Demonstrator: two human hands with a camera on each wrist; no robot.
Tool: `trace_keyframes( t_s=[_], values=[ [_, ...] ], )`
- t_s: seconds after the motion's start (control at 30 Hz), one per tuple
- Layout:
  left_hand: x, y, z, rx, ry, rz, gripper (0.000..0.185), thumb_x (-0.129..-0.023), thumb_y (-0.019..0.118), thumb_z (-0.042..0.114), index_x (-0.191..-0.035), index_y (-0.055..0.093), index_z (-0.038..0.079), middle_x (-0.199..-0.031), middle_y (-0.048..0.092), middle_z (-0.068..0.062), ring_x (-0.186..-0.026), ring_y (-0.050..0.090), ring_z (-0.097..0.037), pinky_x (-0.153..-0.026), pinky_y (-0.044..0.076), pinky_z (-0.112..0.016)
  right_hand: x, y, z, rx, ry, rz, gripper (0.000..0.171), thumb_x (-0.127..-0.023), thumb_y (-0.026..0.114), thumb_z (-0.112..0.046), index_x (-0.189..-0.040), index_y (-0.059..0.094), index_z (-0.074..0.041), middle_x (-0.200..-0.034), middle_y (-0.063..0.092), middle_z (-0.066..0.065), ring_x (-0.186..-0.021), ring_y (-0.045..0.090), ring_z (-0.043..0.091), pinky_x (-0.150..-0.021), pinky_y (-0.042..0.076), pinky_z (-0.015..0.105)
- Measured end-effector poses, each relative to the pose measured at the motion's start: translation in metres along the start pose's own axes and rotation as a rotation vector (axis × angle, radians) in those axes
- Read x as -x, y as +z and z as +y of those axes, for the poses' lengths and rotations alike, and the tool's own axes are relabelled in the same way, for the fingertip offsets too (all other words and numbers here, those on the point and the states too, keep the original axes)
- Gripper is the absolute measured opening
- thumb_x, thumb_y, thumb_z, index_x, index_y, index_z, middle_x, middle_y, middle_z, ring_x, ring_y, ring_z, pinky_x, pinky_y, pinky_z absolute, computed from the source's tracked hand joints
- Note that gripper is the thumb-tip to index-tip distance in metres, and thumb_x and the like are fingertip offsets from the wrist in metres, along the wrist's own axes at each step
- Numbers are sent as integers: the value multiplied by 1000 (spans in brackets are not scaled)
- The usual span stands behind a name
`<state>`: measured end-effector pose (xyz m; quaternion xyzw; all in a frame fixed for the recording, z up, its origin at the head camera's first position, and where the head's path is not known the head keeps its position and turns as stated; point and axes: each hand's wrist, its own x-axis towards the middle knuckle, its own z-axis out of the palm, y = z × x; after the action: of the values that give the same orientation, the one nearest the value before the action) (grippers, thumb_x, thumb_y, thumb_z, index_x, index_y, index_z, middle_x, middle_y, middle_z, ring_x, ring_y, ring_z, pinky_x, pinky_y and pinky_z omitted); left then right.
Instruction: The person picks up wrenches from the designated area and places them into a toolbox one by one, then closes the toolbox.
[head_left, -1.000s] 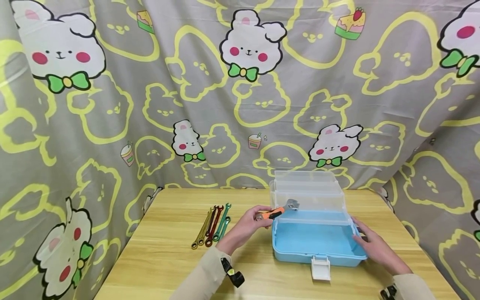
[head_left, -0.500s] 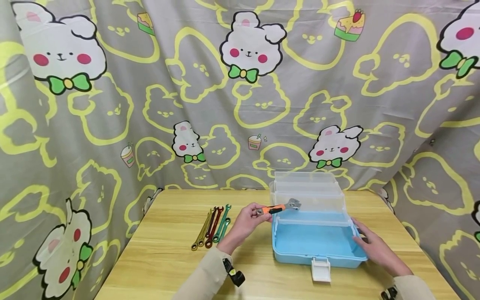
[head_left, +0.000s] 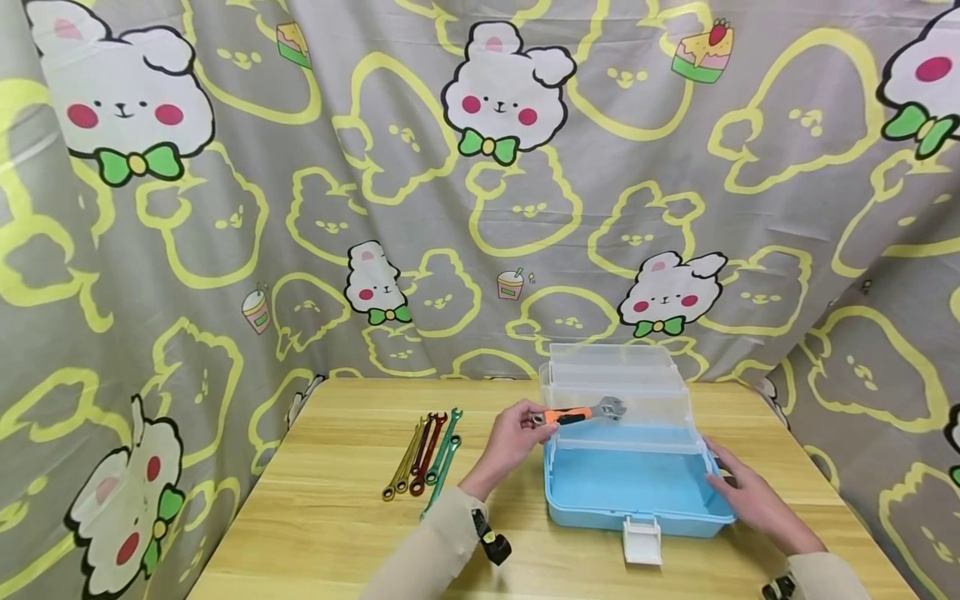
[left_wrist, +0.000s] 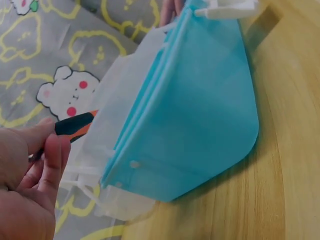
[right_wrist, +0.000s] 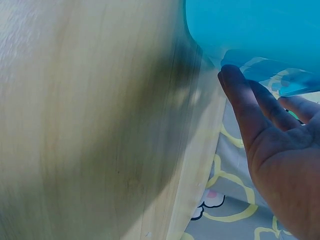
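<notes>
Spanners [head_left: 427, 452] left of toolbox [head_left: 637, 483]; left hand [head_left: 513, 433] holds wrench [head_left: 581, 412].

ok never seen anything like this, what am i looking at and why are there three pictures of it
One person works with bare hands, wearing three cameras. The wide picture is from the head; the close ones are from each wrist. On the wooden table stands a blue toolbox with clear trays folded open, and coloured spanners lie beside it. The left hand holds an orange-handled adjustable wrench over the box. The right hand rests straight-fingered against the box's right side.
</notes>
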<state>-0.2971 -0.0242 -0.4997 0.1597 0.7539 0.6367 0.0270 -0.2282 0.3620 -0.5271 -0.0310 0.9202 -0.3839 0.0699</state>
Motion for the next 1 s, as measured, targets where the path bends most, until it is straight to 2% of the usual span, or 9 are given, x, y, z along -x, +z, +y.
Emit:
trace_keyframes(
  t_s=[0.07,0.13,0.33,0.53,0.83,1.0],
  values=[
    [-1,3,1,-26,13,8,25,-95,76,18,-117,68,7,-90,73,-4,-76,69,-15,-73,62,-34,0,0,0,2,-1,2,66,-111,45,-14,-163,9,5,-156,20,47,-138,31,67,-108,37,75],
    [-3,5,2,-77,35,23,24,-95,77,19,-115,69,8,-88,71,-2,-74,66,-11,-72,61,-34,0,0,1,3,1,1,66,-111,45,-15,-163,9,4,-156,21,47,-138,32,67,-108,38,75],
    [-11,12,-1,-248,95,100,24,-91,81,22,-112,76,12,-86,66,3,-73,55,-2,-67,51,-19,-2,0,3,6,6,-2,66,-112,44,-15,-163,8,4,-156,21,47,-138,32,67,-108,37,75],
    [-17,20,-4,-373,131,151,25,-89,83,26,-110,80,14,-89,59,3,-75,50,-2,-67,47,-18,-2,1,4,1,15,-2,67,-112,45,-17,-164,7,3,-156,21,46,-139,30,67,-109,35,75],
    [-21,32,-5,-414,104,169,25,-89,83,28,-111,81,14,-94,59,4,-82,50,-5,-71,47,-19,1,1,2,-17,20,-10,68,-111,45,-19,-165,7,0,-157,19,46,-139,31,67,-108,37,74],
    [-23,35,-7,-428,118,166,25,-90,82,28,-112,81,16,-95,60,6,-85,52,-4,-74,48,-20,1,1,2,-18,20,-9,68,-111,45,-18,-165,7,0,-157,18,46,-139,30,67,-109,36,75]
  ],
)
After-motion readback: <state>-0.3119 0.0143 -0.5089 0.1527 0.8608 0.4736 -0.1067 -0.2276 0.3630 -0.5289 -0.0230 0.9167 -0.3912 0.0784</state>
